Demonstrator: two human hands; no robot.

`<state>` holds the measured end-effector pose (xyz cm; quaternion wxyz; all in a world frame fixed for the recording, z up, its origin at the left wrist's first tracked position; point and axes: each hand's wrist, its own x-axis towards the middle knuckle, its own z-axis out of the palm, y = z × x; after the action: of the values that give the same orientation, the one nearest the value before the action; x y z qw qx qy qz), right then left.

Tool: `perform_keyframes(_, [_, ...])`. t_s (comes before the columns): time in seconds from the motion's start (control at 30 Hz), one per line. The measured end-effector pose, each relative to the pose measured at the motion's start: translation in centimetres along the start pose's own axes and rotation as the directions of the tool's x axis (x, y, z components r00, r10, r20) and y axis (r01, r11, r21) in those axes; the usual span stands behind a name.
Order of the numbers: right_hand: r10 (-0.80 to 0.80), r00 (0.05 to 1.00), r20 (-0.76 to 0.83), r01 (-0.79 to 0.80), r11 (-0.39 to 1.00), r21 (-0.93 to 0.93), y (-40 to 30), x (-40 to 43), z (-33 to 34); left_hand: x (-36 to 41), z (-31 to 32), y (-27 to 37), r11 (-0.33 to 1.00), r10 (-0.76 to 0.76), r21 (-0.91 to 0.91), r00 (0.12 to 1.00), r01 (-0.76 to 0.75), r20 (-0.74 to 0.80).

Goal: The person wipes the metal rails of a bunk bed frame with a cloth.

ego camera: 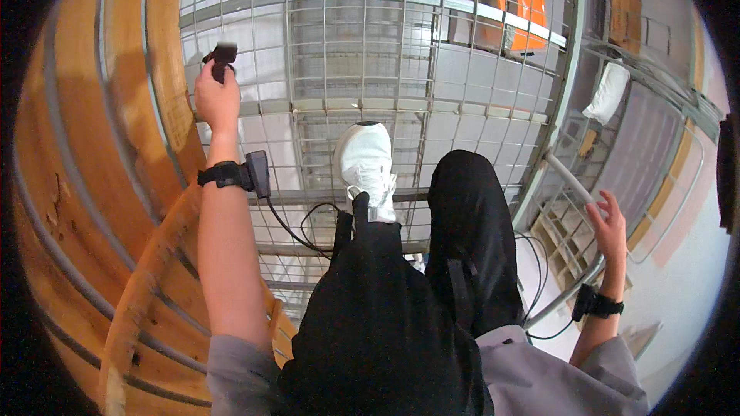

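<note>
My left hand [217,98] is closed around a small black handheld tool [221,60] whose flat top end is blurred. It is held over a wire mesh panel [363,58], beside the wooden boards on the left. My right hand [608,226] is out to the right, its fingers apart and nothing in them. A grey metal tube rail [569,178] runs right by its fingertips; whether they touch is unclear. One white shoe [365,164] shows against the mesh between my hands, and my other knee [465,185] is bent beside it.
Wooden boards with dark grooves [87,144] curve along the left. An orange box-like thing [523,6] shows through the mesh at top right. A white wrapped bundle [607,92] hangs past the metal frame. Cables [289,231] trail from my wrist straps.
</note>
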<state>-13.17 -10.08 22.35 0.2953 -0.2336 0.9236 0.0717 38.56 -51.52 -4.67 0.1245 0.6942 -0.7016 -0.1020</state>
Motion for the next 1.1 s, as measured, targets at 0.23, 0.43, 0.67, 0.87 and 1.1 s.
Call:
perform_keyframes(0.23, [-0.074, 0.997, -0.036, 0.063, 0.966, -0.249, 0.6, -0.2, 1.3, 2.3, -0.1, -1.1, 0.988, -0.090, -0.094, 0.952, 0.122, 0.291])
perform_keyframes(0.43, [-0.124, 0.991, -0.057, 0.104, 0.956, -0.274, -0.1, -0.2, 1.7, 3.7, -1.0, -2.8, 0.985, 0.003, -0.165, 0.934, 0.060, 0.356])
perform_keyframes(0.67, [-0.112, 0.990, -0.081, 0.098, 0.981, -0.166, 0.8, -0.1, 1.5, 2.6, -2.1, -2.1, 0.956, 0.181, 0.206, 0.971, -0.211, 0.157])
perform_keyframes(0.87, [-0.098, 0.990, -0.106, 0.077, 0.980, -0.186, 1.4, 0.2, 1.8, 2.1, -1.2, 1.8, 0.993, -0.047, 0.119, 0.974, 0.021, 0.223])
perform_keyframes(1.1, [-0.023, 0.992, -0.121, 0.003, 0.987, -0.162, 1.7, 0.3, 1.9, -0.7, -1.4, 3.8, 0.989, 0.148, -0.042, 0.976, -0.143, 0.161])
